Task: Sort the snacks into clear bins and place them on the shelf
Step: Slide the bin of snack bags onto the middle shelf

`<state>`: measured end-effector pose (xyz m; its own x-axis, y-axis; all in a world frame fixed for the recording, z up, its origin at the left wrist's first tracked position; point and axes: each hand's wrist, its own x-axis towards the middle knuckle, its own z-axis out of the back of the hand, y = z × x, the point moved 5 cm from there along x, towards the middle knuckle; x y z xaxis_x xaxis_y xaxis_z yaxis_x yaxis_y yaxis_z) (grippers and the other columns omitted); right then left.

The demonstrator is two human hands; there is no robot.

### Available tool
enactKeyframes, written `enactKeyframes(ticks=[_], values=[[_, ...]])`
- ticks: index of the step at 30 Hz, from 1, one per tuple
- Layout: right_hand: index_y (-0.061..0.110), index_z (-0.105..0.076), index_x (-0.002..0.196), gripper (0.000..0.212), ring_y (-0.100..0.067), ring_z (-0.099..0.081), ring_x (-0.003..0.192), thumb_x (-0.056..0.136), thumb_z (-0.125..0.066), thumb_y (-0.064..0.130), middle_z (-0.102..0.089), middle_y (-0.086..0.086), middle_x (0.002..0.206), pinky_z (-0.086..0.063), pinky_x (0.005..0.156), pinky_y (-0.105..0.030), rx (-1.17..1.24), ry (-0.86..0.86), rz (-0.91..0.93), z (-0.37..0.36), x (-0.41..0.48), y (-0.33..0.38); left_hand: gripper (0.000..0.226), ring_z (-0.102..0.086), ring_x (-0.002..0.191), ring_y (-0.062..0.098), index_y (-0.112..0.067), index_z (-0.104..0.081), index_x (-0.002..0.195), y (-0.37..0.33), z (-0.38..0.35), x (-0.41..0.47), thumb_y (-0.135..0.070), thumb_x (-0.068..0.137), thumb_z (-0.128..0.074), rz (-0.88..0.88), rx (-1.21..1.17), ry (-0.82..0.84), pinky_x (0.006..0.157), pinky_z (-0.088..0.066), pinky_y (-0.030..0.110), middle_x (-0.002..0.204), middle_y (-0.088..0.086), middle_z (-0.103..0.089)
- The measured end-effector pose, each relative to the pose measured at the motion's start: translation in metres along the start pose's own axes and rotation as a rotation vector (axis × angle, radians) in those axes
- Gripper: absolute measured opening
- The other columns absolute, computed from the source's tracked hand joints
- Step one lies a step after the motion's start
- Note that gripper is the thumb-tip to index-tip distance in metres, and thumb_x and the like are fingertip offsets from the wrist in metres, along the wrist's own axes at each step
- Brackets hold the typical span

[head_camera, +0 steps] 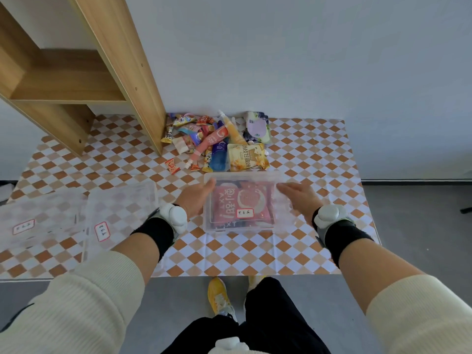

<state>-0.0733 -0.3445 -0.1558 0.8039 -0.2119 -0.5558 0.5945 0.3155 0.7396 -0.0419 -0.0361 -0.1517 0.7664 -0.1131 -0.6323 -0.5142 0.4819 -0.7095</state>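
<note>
Head view: both hands on the clear bin (242, 200) w/ pink snack packs inside, sitting on the checkered mat (319, 154) mid-way, nearer its front edge. Left hand (195, 199) grasps the bin's left wall, right hand (297, 198) its right wall. Step looks like picking up the filled bin for the shelf (76, 80) at the mat's back-left corner. Next: lift level, carry left. Snack pile (217, 143) still unsorted by the back edge; two empty labelled bins (76, 215) at the left edge.
</note>
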Motion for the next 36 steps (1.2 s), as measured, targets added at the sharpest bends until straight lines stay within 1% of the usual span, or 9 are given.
enactKeyframes(ticks=[3, 5, 7, 9, 12, 17, 25, 31, 36], values=[[0.046, -0.051, 0.138, 0.062, -0.024, -0.048, 0.129, 0.082, -0.067, 0.064, -0.045, -0.004, 0.149, -0.042, 0.096, -0.032, -0.303, 0.103, 0.122, -0.018, -0.01, -0.003, 0.061, -0.054, 0.124, 0.019, -0.026, -0.058, 0.134, 0.01, -0.012, -0.004, -0.062, 0.086, -0.06, -0.106, 0.077, -0.003, 0.102, -0.045, 0.035, 0.138, 0.0, -0.058], [0.054, -0.026, 0.149, 0.088, -0.033, -0.032, 0.142, 0.073, -0.068, 0.074, -0.021, -0.008, 0.159, -0.035, 0.107, -0.047, -0.469, 0.183, 0.131, -0.029, -0.017, -0.011, 0.079, -0.044, 0.134, 0.016, -0.027, -0.04, 0.149, 0.016, -0.024, -0.01, -0.055, 0.082, -0.071, -0.188, 0.143, 0.044, 0.109, -0.037, 0.032, 0.15, -0.002, -0.045], [0.061, -0.008, 0.148, 0.107, -0.038, -0.026, 0.145, 0.063, -0.071, 0.079, -0.005, -0.006, 0.161, -0.033, 0.11, -0.052, -0.535, 0.224, 0.126, -0.037, -0.023, -0.022, 0.106, -0.037, 0.138, 0.016, -0.026, -0.015, 0.158, 0.026, -0.039, -0.014, -0.055, 0.076, -0.077, -0.226, 0.265, 0.087, 0.107, -0.03, 0.025, 0.154, 0.0, -0.035], [0.061, 0.003, 0.148, 0.121, -0.042, -0.026, 0.144, 0.059, -0.078, 0.075, -0.003, -0.007, 0.158, -0.035, 0.11, -0.054, -0.576, 0.241, 0.155, -0.04, -0.023, -0.031, 0.127, -0.039, 0.136, 0.018, -0.026, 0.004, 0.158, 0.035, -0.05, -0.016, -0.055, 0.07, -0.082, -0.246, 0.349, 0.109, 0.1, -0.029, 0.022, 0.155, 0.002, -0.033], [0.063, 0.011, 0.146, 0.132, -0.045, -0.032, 0.138, 0.056, -0.086, 0.065, -0.006, -0.009, 0.152, -0.039, 0.108, -0.054, -0.625, 0.244, 0.216, -0.041, -0.02, -0.038, 0.138, -0.038, 0.136, 0.028, -0.03, 0.014, 0.156, 0.04, -0.055, -0.019, -0.054, 0.064, -0.086, -0.269, 0.443, 0.085, 0.101, -0.032, 0.027, 0.155, 0.008, -0.028], [0.065, 0.013, 0.144, 0.133, -0.044, -0.041, 0.129, 0.06, -0.09, 0.056, -0.01, -0.005, 0.146, -0.042, 0.104, -0.049, -0.651, 0.219, 0.269, -0.04, -0.018, -0.042, 0.137, -0.038, 0.132, 0.044, -0.035, 0.019, 0.153, 0.043, -0.058, -0.019, -0.045, 0.068, -0.087, -0.223, 0.604, 0.01, 0.108, -0.038, 0.046, 0.145, 0.024, -0.021], [0.042, 0.006, 0.156, 0.125, -0.04, -0.06, 0.097, 0.073, -0.087, 0.039, -0.022, -0.021, 0.135, -0.055, 0.088, -0.047, -0.818, 0.071, 0.348, -0.046, -0.03, -0.034, 0.129, -0.048, 0.123, 0.039, -0.039, 0.017, 0.153, 0.048, -0.061, -0.016, -0.048, 0.072, -0.083, -0.237, 0.623, -0.078, 0.1, -0.045, 0.041, 0.139, 0.022, -0.031], [0.041, 0.004, 0.157, 0.118, -0.04, -0.061, 0.097, 0.077, -0.083, 0.041, -0.027, -0.022, 0.135, -0.055, 0.089, -0.047, -0.848, 0.105, 0.321, -0.037, -0.036, -0.021, 0.122, -0.046, 0.124, 0.036, -0.042, 0.009, 0.155, 0.044, -0.06, -0.019, -0.043, 0.074, -0.083, -0.223, 0.567, -0.117, 0.103, -0.042, 0.041, 0.135, 0.018, -0.037], [0.049, 0.006, 0.154, 0.122, -0.036, -0.061, 0.09, 0.075, -0.084, 0.024, -0.028, -0.02, 0.135, -0.058, 0.082, -0.043, -0.806, 0.163, 0.314, -0.03, -0.041, 0.004, 0.112, -0.039, 0.132, 0.032, -0.041, -0.006, 0.156, 0.03, -0.044, -0.033, -0.041, 0.074, -0.082, -0.269, 0.485, -0.161, 0.111, -0.038, 0.043, 0.144, 0.013, -0.034]])
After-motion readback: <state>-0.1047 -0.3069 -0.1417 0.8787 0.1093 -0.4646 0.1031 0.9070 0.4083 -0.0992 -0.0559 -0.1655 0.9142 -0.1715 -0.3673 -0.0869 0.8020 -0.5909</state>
